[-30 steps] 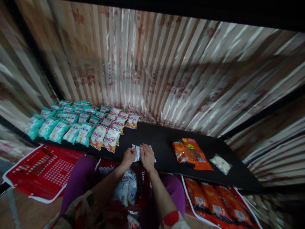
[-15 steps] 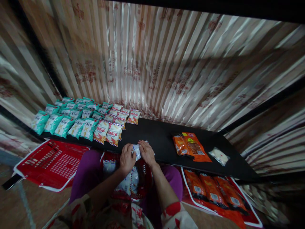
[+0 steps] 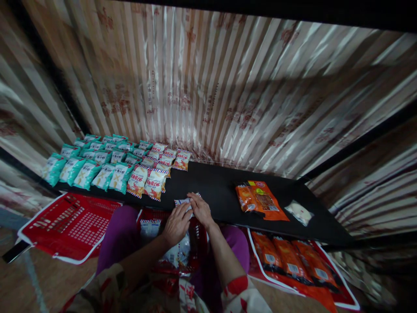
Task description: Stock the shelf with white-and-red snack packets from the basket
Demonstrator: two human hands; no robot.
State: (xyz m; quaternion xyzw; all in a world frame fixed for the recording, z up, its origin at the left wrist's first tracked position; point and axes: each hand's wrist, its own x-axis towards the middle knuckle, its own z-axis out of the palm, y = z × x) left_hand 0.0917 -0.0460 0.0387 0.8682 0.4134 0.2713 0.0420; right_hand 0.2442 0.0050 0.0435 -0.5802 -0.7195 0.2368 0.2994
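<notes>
At the near edge of the black shelf, my left hand (image 3: 177, 221) and my right hand (image 3: 200, 210) lie close together over a small snack bag (image 3: 178, 201). The bag has a pale back and a striped edge, and my fingers cover most of it. My left fingers rest across its front, and the right fingers curl over its far side. Below my hands, between my knees, a red basket (image 3: 156, 214) holds more bags (image 3: 150, 228) of that kind. To the left on the shelf, white-and-orange snack bags (image 3: 156, 182) stand in rows.
Several teal snack bags (image 3: 86, 174) fill the left of the black shelf (image 3: 215, 182). Orange packs (image 3: 260, 200) and a small clear packet (image 3: 299, 212) lie at right. Red baskets (image 3: 81, 221) flank my knees, the right one holding orange packs (image 3: 291, 263). Striped sheeting (image 3: 202, 87) hangs behind.
My left hand has slid up and right over the snack bag, closing the gap to my right hand. Less of the bag shows between them.
</notes>
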